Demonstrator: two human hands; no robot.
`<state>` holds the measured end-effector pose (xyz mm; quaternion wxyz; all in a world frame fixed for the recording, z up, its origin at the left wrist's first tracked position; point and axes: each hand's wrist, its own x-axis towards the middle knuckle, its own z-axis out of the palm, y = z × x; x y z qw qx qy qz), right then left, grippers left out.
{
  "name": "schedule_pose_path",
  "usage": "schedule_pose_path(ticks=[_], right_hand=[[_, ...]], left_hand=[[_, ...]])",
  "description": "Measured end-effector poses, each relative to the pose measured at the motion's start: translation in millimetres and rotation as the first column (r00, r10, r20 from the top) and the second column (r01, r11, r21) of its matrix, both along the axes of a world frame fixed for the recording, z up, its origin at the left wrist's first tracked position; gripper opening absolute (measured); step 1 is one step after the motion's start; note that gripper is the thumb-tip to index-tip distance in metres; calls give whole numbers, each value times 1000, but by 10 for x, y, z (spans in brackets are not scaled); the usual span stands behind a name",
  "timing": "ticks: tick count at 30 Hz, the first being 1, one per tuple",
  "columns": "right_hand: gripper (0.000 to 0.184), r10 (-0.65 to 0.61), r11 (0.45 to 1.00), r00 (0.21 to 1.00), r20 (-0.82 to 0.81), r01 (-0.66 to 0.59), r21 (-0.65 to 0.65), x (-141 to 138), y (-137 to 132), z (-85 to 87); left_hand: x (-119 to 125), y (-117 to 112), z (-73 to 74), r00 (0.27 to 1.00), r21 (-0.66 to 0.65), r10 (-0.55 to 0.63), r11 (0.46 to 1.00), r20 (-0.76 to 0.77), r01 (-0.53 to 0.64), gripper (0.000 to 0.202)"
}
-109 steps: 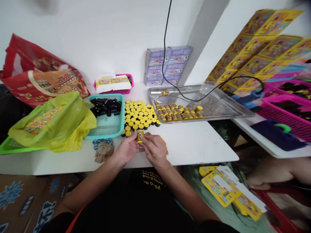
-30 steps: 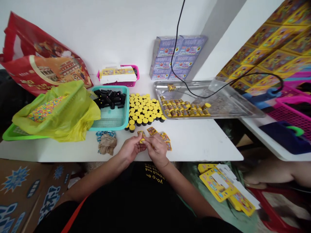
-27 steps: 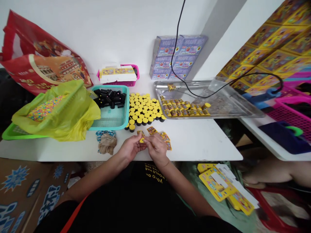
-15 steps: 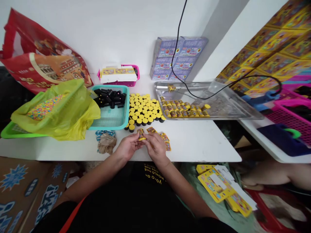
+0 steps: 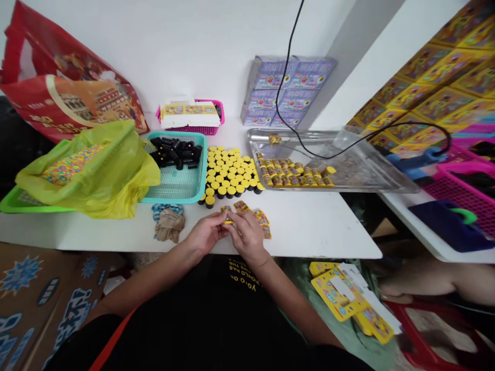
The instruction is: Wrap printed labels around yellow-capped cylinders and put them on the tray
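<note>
**A:** Head view, entry one. Hands?

**B:** Left hand (image 5: 206, 235) and right hand (image 5: 248, 238) meet at the near edge of the white table (image 5: 313, 226). The fingertips of both are pinched on one small yellow tube (image 5: 227, 219), held just above the tabletop between them.

**A:** Grip on each side?

**B:** Both clenched on the tube, left from its left end and right from its right. I cannot tell whether the right fingers also press a label against it.

**A:** Nearest items?

**B:** Loose yellow stickers (image 5: 258, 219) lie flat on the table, just beyond the right hand. A crumpled beige cloth (image 5: 169, 230) lies left of the left hand, apart from it.

**A:** Further back?

**B:** A block of upright black tubes with yellow caps (image 5: 229, 172) stands directly behind the hands. To its left is a teal basket (image 5: 202, 178) with bare black tubes (image 5: 176, 153) heaped in its far end. To the right is a metal tray (image 5: 363, 186) with rows of labelled yellow tubes (image 5: 296, 176) lying along its near side.

**A:** Periphery?

**B:** A yellow plastic bag (image 5: 116, 180) of multicoloured beads sits in a green tray (image 5: 23, 207) at far left. A pink basket (image 5: 191, 129) and stacked purple boxes (image 5: 288, 87) are at the wall. A black cable (image 5: 294, 46) hangs down into the tray.
</note>
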<state>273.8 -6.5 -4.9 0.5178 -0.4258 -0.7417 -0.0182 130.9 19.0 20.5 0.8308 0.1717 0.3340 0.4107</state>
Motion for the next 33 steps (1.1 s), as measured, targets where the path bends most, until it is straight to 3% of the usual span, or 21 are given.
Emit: schedule_pose_path(ticks=[4,9,15,21,26,30,33], right_hand=[[33,-6,1000,999,-53,6,-10,9,14,28],[37,7,1000,998,-65,-6,13,-10,0,52],[28,50,999,985,-165,-46,23,-27,-2,7],[22,-12,999,990,-139,7,-35,7,-14,0],[26,30,999,992,-124,-33,-16,2,18,27],[21,7,999,990,-140,-14,-49,-1,37,13],[26,-16,999,993,-117,12,-30,3,20,22]], left_hand=[[-23,10,26,999,19,2,1000,-35,-1,25],[-7,17,51,999,36,28,999,-17,-28,15],[41,-27,35,999,22,37,999,-25,-37,19],[45,-25,58,1000,-10,5,1000,-15,-5,20],[16,12,60,1000,20,6,1000,-16,-5,17],[-30,36,67,998,27,-58,998,-33,59,28],[-42,36,83,999,53,-2,999,-40,4,26]])
